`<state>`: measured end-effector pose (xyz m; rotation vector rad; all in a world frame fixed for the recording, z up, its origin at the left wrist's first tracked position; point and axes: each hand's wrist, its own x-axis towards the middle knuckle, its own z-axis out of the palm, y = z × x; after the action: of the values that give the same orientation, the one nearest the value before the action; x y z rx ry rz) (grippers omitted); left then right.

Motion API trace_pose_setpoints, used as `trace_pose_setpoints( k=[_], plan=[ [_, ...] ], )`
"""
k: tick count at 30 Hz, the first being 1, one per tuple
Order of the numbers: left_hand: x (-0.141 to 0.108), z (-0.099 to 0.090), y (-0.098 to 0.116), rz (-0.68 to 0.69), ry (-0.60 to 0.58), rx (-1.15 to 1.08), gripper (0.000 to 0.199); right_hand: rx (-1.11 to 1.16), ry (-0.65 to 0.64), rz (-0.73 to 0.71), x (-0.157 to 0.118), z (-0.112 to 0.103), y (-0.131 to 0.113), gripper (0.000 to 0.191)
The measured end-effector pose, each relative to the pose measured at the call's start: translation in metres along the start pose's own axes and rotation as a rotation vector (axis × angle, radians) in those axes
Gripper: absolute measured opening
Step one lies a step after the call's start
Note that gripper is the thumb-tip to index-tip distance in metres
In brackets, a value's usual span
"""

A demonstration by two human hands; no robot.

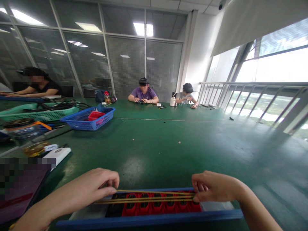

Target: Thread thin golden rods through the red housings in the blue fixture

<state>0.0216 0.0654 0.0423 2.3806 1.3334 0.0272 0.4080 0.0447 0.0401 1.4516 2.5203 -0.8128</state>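
Stretched yellowish bands (154,199) run across a row of red holders (143,210) with dark pieces in them. The holders lie between the blue rails of a long frame (154,220) at the near table edge. At the left end, my left hand (102,184) has thumb and fingers closed on a band. My right hand (209,187) pinches the bands at the right end, above the holders' right side. Part of the frame's left end is under my left forearm.
On the green table (168,150), a blue basket (90,120) holds a red box. A green basket (40,112), jars, a white device (60,157) and a dark screen (21,192) are at left. Several people sit beyond, one in purple (143,93).
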Motion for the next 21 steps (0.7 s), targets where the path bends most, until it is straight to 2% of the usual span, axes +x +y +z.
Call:
trace_pose_setpoints(
  k=[4,8,12,17,19,21],
  plan=[
    [0.000,-0.004,0.013,0.094,0.047,-0.013,0.024,-0.008,-0.003,0.000,0.000,0.000,-0.001,0.031],
    [-0.001,-0.011,0.021,0.083,0.179,0.014,0.027,-0.019,0.012,0.006,0.000,0.000,-0.001,0.034],
    [0.006,-0.011,0.005,0.073,0.298,0.072,0.026,0.020,0.088,-0.004,-0.008,-0.005,0.005,0.044],
    [0.023,0.000,-0.017,0.044,0.314,0.090,0.024,-0.018,0.357,0.054,-0.026,-0.015,0.011,0.059],
    [0.030,0.007,-0.020,0.031,0.299,0.084,0.024,-0.042,0.408,0.073,-0.031,-0.018,0.008,0.054],
    [0.036,0.014,-0.021,0.012,0.282,0.085,0.024,-0.040,0.340,0.056,-0.033,-0.018,0.003,0.040]
  ],
)
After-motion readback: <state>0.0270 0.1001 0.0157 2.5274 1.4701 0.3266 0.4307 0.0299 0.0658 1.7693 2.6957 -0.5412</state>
